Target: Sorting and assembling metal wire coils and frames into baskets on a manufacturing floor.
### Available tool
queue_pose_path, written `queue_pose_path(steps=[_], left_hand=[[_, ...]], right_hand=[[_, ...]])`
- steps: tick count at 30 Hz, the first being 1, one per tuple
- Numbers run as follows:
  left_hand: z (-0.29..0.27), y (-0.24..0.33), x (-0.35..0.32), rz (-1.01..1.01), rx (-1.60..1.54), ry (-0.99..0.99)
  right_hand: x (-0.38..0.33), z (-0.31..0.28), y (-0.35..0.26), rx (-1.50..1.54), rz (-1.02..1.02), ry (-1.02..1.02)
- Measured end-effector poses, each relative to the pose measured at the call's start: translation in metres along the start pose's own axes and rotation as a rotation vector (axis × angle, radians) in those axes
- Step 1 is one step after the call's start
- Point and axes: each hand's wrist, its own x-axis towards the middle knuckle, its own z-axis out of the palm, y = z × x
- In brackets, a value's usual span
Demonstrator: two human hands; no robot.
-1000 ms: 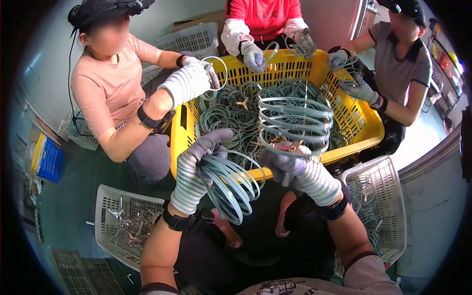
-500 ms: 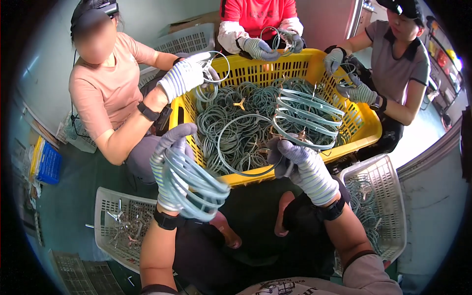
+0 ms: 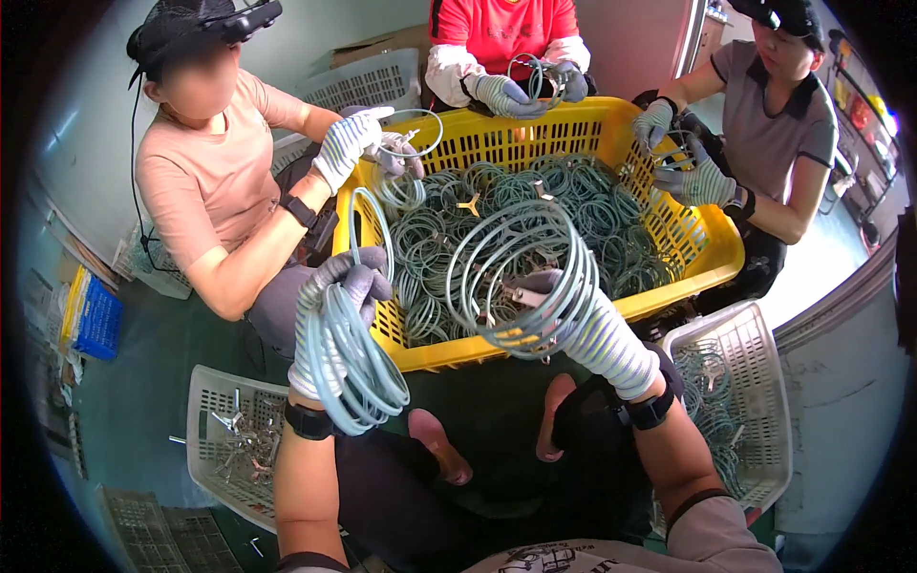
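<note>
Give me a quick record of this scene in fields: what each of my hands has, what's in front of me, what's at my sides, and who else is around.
left hand: gloved, holds a bundle of pale green coiled hoses
right hand: gloved, inside a second coil over the crate
in front: yellow crate full of similar coils
sides: white basket at left, white basket at right, both holding metal clips
others: three gloved people around the crate, each handling a coil

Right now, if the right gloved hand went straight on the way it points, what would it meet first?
The right hand, shut on a pale green coiled tube bundle, points up-left into the yellow plastic crate. It would probably meet the heap of grey-green tube coils inside first, though depth is unclear.
</note>
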Motion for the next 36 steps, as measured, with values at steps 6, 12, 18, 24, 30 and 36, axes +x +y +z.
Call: queue_pose_path(steps=[6,12,18,24,30,36], left_hand=[[-0.002,-0.01,-0.004,0.17,0.227,-0.05],[-0.003,-0.002,-0.007,-0.152,-0.012,-0.275],[-0.017,-0.016,-0.007,-0.051,0.284,-0.22],[0.002,-0.008,-0.006,0.265,0.655,-0.215],[0.016,-0.003,-0.015,0.101,0.477,-0.212],[0.01,-0.004,-0.013,0.224,0.595,-0.229]], right_hand=[[0.005,0.007,-0.008,-0.292,-0.029,-0.058],[0.007,0.007,-0.007,-0.631,-0.113,-0.035],[0.008,0.007,-0.003,-0.628,-0.194,0.04],[0.007,0.008,-0.001,-0.218,0.014,0.114],[0.004,0.012,-0.013,-0.093,0.101,0.088],[0.003,0.012,-0.022,-0.035,0.184,0.05]])
